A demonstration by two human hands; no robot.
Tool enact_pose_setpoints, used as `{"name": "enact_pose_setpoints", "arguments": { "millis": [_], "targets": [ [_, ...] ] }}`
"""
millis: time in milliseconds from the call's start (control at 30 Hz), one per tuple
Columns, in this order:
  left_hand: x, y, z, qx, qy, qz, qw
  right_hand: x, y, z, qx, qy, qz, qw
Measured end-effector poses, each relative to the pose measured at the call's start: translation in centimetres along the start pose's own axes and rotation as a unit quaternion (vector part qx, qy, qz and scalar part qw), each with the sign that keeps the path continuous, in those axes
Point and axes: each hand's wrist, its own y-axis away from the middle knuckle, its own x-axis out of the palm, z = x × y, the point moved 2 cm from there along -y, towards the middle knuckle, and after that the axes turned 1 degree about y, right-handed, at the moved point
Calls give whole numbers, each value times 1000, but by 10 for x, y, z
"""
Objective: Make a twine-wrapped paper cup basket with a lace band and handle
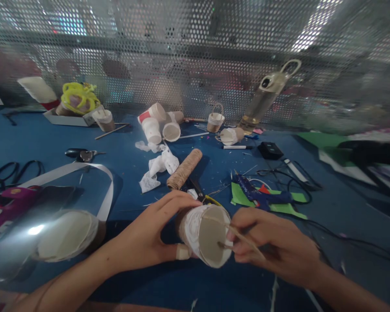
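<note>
We hold the cup [193,229] on its side above the desk [123,286], our left hand's [156,234] fingers curved around its wrapped outside. Our right hand's [260,238] fingers pinch the twine [245,240] just beside the open rim, one strand reaching inside. We can read no brands, labels or writing clearly.

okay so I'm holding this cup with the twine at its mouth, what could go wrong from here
The right hand is close to the blue glue gun on green paper; if it is hot, which I can't tell, a knuckle could get burned. The left hand steadies the cup from the side, so a hard tug on the twine might tilt it. The yellow-and-black tool lies right behind the cup and could get bumped.
</note>
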Motion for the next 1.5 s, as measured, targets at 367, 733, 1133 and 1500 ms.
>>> {"name": "enact_pose_setpoints", "arguments": {
  "millis": [367,733,1133,1500],
  "targets": [
    [0,0,1,2,-12,1,1000,0,1,-4,-8,-9,-6,1000],
    [0,0,1,-6,14,4,1000,-3,1,0,-5,16,-27,999],
    [7,3,1,-130,147,54,979,-2,7,-9,49,-33,-114,992],
    [10,1,-5,-157,320,133,925,6,-4,-1,139,-17,-84,987]
  ]
}}
